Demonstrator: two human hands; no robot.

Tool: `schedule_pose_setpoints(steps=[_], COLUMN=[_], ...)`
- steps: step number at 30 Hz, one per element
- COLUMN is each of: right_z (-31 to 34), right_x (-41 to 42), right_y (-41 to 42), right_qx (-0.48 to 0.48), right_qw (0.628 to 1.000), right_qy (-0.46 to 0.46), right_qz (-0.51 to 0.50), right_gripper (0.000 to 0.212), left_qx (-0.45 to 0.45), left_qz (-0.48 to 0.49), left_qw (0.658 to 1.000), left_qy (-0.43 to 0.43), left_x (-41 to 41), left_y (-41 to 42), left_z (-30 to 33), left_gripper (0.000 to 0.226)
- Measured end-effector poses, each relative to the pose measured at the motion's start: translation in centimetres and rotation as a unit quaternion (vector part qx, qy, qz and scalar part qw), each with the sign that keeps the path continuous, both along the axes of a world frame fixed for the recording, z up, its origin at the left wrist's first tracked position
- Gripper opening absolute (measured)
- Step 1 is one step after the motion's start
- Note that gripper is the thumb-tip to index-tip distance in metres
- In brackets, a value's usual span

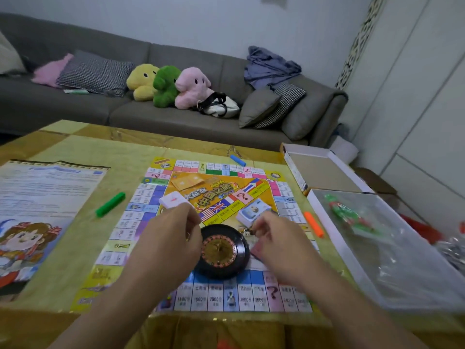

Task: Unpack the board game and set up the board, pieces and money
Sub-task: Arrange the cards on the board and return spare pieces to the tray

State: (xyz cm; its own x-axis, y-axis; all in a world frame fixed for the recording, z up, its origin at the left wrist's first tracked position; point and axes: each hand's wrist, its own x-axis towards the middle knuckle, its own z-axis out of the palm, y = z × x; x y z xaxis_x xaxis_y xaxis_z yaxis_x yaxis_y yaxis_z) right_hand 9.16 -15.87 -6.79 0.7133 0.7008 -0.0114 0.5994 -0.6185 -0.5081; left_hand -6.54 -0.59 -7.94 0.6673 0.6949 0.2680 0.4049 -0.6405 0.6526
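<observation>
I see the sofa (176, 114) across the back with three plush toys (167, 84) on it, and in front of it the table (75, 147) under a yellow cloth. The board (221, 238) lies flat in the middle of the table, and a big sheet (42, 197) with a cartoon girl lies to its left. To the right sit an open box (324, 167) and, nearer me, a tray (377, 245) covered in clear plastic with a bag of green and red pieces inside. A black wheel (221, 250) rests on the board's near half, between my hands. My left hand (168, 238) pinches a small white deck (173, 199) above the board. My right hand (276, 238) has its fingers curled at a stack of money (253, 212); whether it grips the stack I cannot tell. A green stick (110, 204) lies left of the board, an orange stick (313, 224) at its right edge, and a blue stick (237, 160) at its far edge.
</observation>
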Motion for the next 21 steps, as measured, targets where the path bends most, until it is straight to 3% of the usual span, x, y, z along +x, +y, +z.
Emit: schedule_pose_setpoints(steps=[2, 5, 8, 11, 21], right_z=[0.6, 1.5, 1.3, 0.0, -1.7], right_x=[3.5, 8.1, 10.8, 11.8, 13.2], right_y=[1.9, 4.8, 6.9, 7.6, 8.1], right_qx=[-0.026, -0.133, -0.258, -0.331, -0.292], right_qw=[0.998, 0.967, 0.919, 0.877, 0.883], right_qy=[-0.059, -0.184, -0.195, -0.226, -0.242], right_qz=[0.002, 0.116, 0.225, 0.266, 0.276], right_gripper=[0.047, 0.079, 0.091, 0.081, 0.042], left_qx=[-0.025, -0.040, -0.052, -0.057, -0.063], left_qz=[0.007, 0.011, 0.008, 0.006, -0.006], left_qw=[1.000, 0.999, 0.998, 0.998, 0.998], left_qy=[-0.017, -0.029, -0.025, -0.022, -0.004], left_x=[0.0, 0.3, 0.7, 1.0, 1.6], left_y=[-0.8, -1.0, -0.7, -0.1, 0.4], left_z=[0.2, 0.2, -0.1, -0.2, -0.7], left_gripper=[0.013, 0.015, 0.016, 0.015, 0.014])
